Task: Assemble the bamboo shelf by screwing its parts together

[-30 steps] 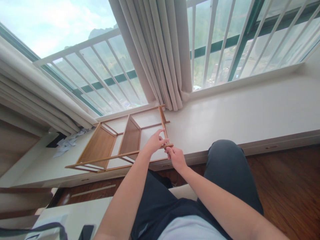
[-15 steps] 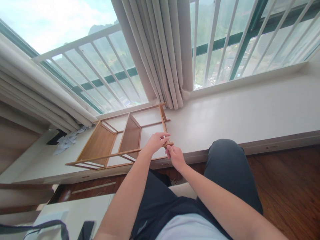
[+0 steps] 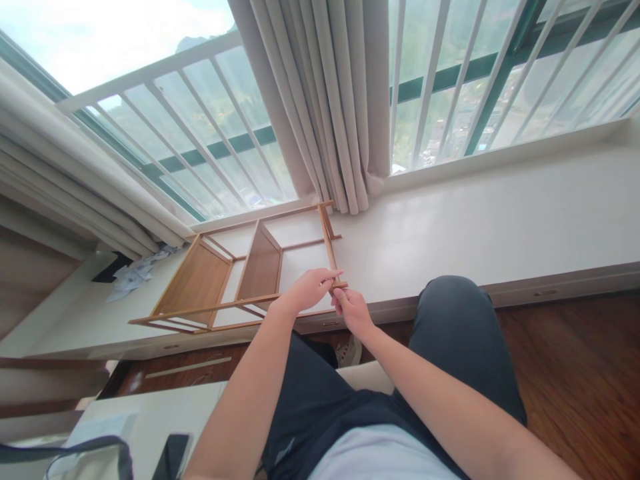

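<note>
A wooden shelf rack (image 3: 259,263) lies on its side on the white window ledge, its open end with the legs toward the right. My left hand (image 3: 314,287) is at the near corner of that end, fingers curled over the wood and the index finger stretched across it. Just to the right, my right hand (image 3: 351,309) is closed at the same corner, thumb and fingers pinched against the leg. Whether a small part sits between those fingers is hidden.
The white ledge (image 3: 465,227) runs along the barred windows. Papers (image 3: 133,277) lie beyond the rack's left end. Gathered curtains (image 3: 325,107) hang behind it. A phone (image 3: 171,457) rests on a white table (image 3: 150,420) at lower left. My knee (image 3: 450,313) is close to the ledge.
The view has shifted slightly. My left index finger now reaches straighter over the corner. My right hand stays at the same corner, and the rack lies as before.
</note>
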A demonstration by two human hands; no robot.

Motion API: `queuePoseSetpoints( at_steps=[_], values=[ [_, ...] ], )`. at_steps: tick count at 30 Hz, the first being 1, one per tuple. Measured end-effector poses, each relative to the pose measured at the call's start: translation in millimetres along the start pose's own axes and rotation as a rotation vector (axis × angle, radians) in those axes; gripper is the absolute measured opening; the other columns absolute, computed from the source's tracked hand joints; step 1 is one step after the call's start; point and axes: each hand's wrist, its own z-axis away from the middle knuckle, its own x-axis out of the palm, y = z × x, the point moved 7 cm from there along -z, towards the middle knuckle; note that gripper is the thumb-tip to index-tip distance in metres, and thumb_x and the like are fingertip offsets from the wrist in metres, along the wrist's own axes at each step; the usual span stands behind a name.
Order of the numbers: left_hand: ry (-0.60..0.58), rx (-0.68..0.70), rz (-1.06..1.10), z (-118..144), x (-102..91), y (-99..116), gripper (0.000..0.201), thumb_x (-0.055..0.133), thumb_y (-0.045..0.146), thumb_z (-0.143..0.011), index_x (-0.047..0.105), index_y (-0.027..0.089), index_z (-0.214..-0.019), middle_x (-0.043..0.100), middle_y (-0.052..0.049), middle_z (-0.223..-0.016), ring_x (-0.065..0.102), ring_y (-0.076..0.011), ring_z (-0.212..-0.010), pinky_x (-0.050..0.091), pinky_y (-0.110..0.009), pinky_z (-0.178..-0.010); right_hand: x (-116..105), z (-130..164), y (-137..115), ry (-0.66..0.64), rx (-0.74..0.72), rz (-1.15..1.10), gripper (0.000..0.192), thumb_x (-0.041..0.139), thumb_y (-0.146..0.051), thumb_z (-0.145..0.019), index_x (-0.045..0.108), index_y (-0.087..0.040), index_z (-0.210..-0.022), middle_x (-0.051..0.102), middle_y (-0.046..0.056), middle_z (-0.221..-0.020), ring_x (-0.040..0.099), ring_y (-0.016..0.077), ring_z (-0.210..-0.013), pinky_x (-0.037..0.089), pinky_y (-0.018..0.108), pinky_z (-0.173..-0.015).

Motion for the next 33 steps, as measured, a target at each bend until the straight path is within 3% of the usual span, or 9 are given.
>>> queuePoseSetpoints(
  at_steps=[3,7,17,24,30,33],
  values=[
    [-0.022,0.056,-0.049,5.8,2.2,1.7,0.053,0.046,0.021,-0.091,0.061,0.026,-0.142,0.069,-0.004,-0.097,0.06,-0.0162,-0.082,0.047,-0.028,-0.085,1.3,-1.2,3.6,-0.015,-0.004,-0.036,0.057,0.043,-0.067,-0.095,0.06,-0.021,-0.064,0.054,0.0,-0.049,0.052,0.0162,-0.052,0.041,0.029,-0.061],
    [-0.015,0.103,-0.052,10.6,4.1,1.9,0.056,0.053,0.024,-0.09,0.056,0.026,-0.146,0.066,-0.005,-0.101,0.06,-0.0156,-0.083,0.047,-0.027,-0.082,3.5,-3.2,10.4,-0.041,0.0,-0.104,0.057,0.045,-0.067,-0.094,0.06,-0.02,-0.065,0.053,-0.001,-0.049,0.05,0.0152,-0.051,0.04,0.029,-0.059],
    [0.048,0.13,-0.043,13.7,5.0,-3.8,0.048,0.054,0.026,-0.093,0.061,0.027,-0.14,0.067,-0.003,-0.099,0.06,-0.0141,-0.082,0.047,-0.026,-0.079,7.5,-8.2,27.5,-0.115,0.07,-0.252,0.056,0.056,-0.071,-0.086,0.062,-0.02,-0.065,0.052,-0.002,-0.047,0.045,0.0129,-0.046,0.034,0.027,-0.051],
    [0.063,0.135,-0.021,13.7,4.1,-3.8,0.045,0.054,0.03,-0.094,0.063,0.027,-0.138,0.068,-0.003,-0.099,0.062,-0.0149,-0.085,0.048,-0.027,-0.084,2.0,-6.5,31.1,-0.132,0.084,-0.229,0.05,0.06,-0.067,-0.086,0.062,-0.02,-0.067,0.051,-0.002,-0.048,0.041,0.0121,-0.047,0.031,0.026,-0.05],
    [0.06,0.126,-0.01,14.1,3.5,-2.3,0.045,0.055,0.028,-0.093,0.064,0.026,-0.137,0.069,-0.003,-0.101,0.062,-0.0147,-0.085,0.047,-0.026,-0.084,-12.0,5.6,20.0,-0.162,0.094,-0.17,0.029,0.05,-0.044,-0.091,0.064,-0.02,-0.079,0.053,-0.003,-0.062,0.038,0.012,-0.051,0.03,0.026,-0.051],
    [0.068,0.122,-0.01,14.0,2.4,0.2,0.044,0.056,0.027,-0.092,0.065,0.026,-0.135,0.07,-0.003,-0.101,0.062,-0.0143,-0.084,0.047,-0.025,-0.083,-21.3,14.2,18.4,-0.146,0.085,-0.106,0.022,0.044,-0.03,-0.086,0.065,-0.021,-0.086,0.055,-0.002,-0.068,0.043,0.0141,-0.056,0.035,0.027,-0.054]
  ],
)
